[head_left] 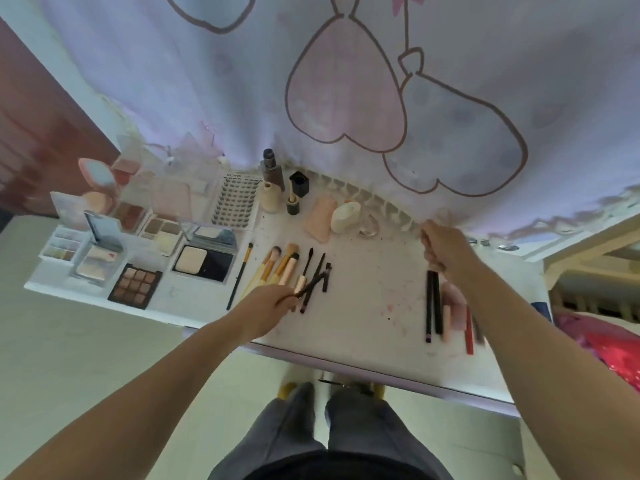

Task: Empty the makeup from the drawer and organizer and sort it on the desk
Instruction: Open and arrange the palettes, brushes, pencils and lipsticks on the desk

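My left hand (268, 308) pinches a thin dark brush (311, 282) just above the row of makeup brushes (287, 268) at the middle of the white desk (363, 306). My right hand (445, 245) is curled over the top ends of two dark pencils (433, 306) lying at the right, beside a pink stick and a red pencil (469, 332). Palettes and compacts (135, 285) lie in a group at the left, with a clear organizer (180, 168) behind them. Small bottles (273, 171) and sponges (320, 218) stand along the back edge.
A printed curtain (346, 98) hangs behind the desk. A lash tray (235, 202) lies near the bottles. A red cloth (609, 348) and wooden furniture (588, 271) are to the right. A dark item (332, 382) shows under the desk's front edge, by my legs.
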`<state>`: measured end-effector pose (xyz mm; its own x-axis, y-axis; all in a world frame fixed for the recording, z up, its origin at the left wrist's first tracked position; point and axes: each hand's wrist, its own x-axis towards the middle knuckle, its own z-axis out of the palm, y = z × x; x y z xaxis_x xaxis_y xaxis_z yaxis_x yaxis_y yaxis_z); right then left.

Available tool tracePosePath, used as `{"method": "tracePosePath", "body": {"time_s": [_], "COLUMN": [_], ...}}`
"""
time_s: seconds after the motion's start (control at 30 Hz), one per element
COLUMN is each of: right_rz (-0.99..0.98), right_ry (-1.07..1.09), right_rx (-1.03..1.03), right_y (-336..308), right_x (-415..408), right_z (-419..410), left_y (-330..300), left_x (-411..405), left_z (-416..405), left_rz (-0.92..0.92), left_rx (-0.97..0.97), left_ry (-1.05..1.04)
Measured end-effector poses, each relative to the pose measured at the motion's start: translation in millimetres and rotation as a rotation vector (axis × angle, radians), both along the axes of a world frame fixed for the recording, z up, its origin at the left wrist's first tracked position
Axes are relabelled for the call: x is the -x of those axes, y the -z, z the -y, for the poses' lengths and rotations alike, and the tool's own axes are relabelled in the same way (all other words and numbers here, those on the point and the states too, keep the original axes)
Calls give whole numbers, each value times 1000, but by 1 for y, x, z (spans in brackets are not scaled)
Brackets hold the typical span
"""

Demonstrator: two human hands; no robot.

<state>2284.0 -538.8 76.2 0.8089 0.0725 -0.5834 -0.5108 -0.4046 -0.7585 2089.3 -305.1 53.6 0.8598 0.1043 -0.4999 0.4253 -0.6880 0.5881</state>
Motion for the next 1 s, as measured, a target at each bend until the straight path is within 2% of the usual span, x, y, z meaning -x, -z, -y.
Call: {"method": "tracePosePath", "body": {"time_s": [0.1,0.3,0.43,0.57,0.63,0.8,1.0], "right_rz": [-52,-51,-55,80,138,178,198], "right_ry": [-179,-156,-94,-204,-260,-388,-516], "right_rx": [-1,-50,16,315,421,601,658], "right_y": [7,22,41,59,62,63,69], "right_x": [26,65,74,78,81,84,88], "right_z": [-16,-23,-25,-37,-44,-69,-84], "left_y": [-2,5,18,31,37,46,45], "left_x": [-16,-57,-77,-86,-84,-80,-77], "left_z": [9,43,66,73,67,49,36], "left_rz": [77,68,27,29,42,113,138], "left_rx": [30,62,-173,-495,-595,-663,-671], "left_ry": [-43,-126,-52,139,188,247,290]}}
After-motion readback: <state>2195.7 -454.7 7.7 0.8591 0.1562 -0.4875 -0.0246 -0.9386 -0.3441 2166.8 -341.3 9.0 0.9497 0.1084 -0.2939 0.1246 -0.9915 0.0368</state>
